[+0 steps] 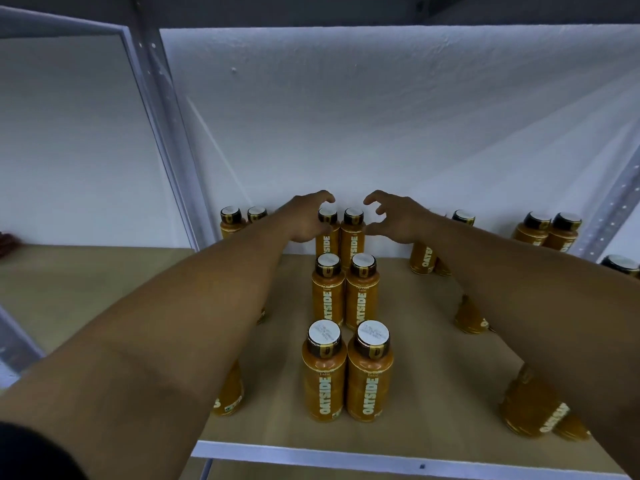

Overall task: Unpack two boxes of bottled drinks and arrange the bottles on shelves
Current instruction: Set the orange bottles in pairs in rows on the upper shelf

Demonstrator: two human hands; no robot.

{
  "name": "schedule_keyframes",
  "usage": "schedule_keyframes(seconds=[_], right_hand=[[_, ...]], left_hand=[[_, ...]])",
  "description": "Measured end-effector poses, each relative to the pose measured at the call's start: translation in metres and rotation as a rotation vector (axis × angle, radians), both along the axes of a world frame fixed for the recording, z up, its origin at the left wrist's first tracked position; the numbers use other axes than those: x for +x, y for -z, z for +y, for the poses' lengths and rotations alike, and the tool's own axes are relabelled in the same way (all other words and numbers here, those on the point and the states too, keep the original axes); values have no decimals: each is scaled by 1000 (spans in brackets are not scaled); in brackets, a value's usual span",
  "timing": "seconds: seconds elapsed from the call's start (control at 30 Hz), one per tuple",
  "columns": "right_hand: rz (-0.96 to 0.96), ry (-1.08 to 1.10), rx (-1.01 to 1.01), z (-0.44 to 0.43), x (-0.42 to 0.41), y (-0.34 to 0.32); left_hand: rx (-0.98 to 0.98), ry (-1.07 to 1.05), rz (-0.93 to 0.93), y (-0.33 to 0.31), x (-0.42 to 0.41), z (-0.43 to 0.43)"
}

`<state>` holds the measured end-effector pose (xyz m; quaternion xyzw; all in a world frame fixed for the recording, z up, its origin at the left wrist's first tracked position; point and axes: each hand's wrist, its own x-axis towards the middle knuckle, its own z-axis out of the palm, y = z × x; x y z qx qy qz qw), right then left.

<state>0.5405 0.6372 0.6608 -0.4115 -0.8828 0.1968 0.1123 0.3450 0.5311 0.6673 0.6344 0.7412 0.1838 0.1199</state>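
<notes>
Six bottles (362,299) stand two abreast down the middle of the shelf (415,341), the back pair (352,237) against the wall (381,116). My left hand (304,216) and right hand (391,216) flank that pair, fingers half-curled and apart. The left thumb touches its bottle, though whether it grips I cannot tell. I'd square both gently, keeping the bottles in front upright.

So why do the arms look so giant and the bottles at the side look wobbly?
Head view: the wide lens stretches whatever is near it, so the forearms loom large; it bends the edges, so the corner bottle leans and smears, while the middle bottles look sharp. The light is dim.
</notes>
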Motion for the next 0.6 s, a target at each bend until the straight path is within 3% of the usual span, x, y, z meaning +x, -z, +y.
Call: schedule_keyframes(seconds=[0.3, 0.6], right_hand=[[49, -33, -43, 12, -23, 24], [138, 38, 6, 14, -29, 36]], left_hand=[[-49, -31, 18, 19, -13, 26], [37, -30, 1, 32, -15, 33]])
